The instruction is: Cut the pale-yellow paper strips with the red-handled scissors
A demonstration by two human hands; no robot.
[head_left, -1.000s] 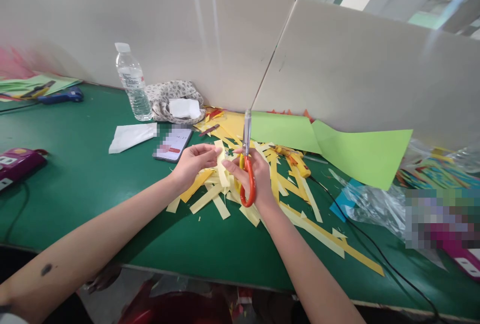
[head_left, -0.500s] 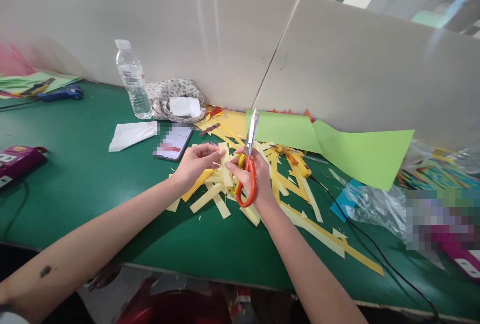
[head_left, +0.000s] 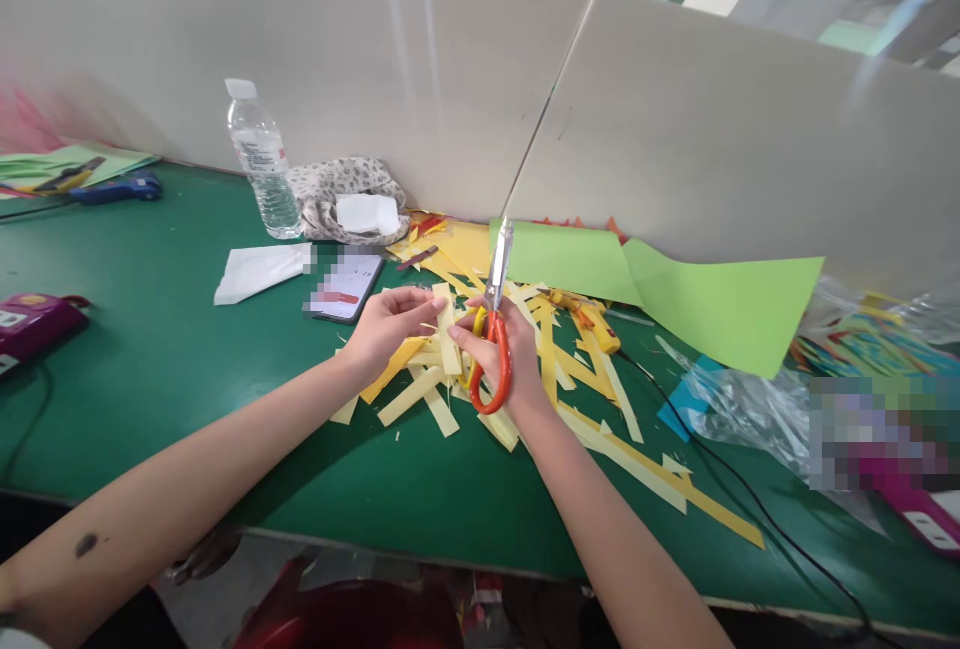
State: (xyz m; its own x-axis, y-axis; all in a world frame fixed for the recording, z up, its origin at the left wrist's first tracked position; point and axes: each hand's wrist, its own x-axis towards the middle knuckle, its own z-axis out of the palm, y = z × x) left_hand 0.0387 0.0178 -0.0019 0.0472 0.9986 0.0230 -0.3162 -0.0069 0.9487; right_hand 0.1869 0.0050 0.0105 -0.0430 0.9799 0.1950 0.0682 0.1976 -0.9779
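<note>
My left hand (head_left: 394,322) pinches a short pale yellow paper strip (head_left: 448,334) between thumb and fingers. My right hand (head_left: 504,349) is closed around a pair of scissors (head_left: 493,359) with one red and one yellow handle, its blades pointing away from me. The right thumb also reaches to the edge of the strip. Beneath both hands lies a loose pile of cut yellow and cream paper strips (head_left: 409,396). The right fingers are partly hidden behind the scissors.
A phone (head_left: 346,286), a tissue (head_left: 259,271) and a water bottle (head_left: 262,164) are at left. Green paper sheets (head_left: 709,304) lie at the back. A yellow glue gun (head_left: 598,327) trails a black cord to the right, past a plastic bag (head_left: 757,419). A purple power strip (head_left: 45,329) sits far left.
The hands, strip and scissors hold almost the same pose. The whole view has shifted very slightly.
</note>
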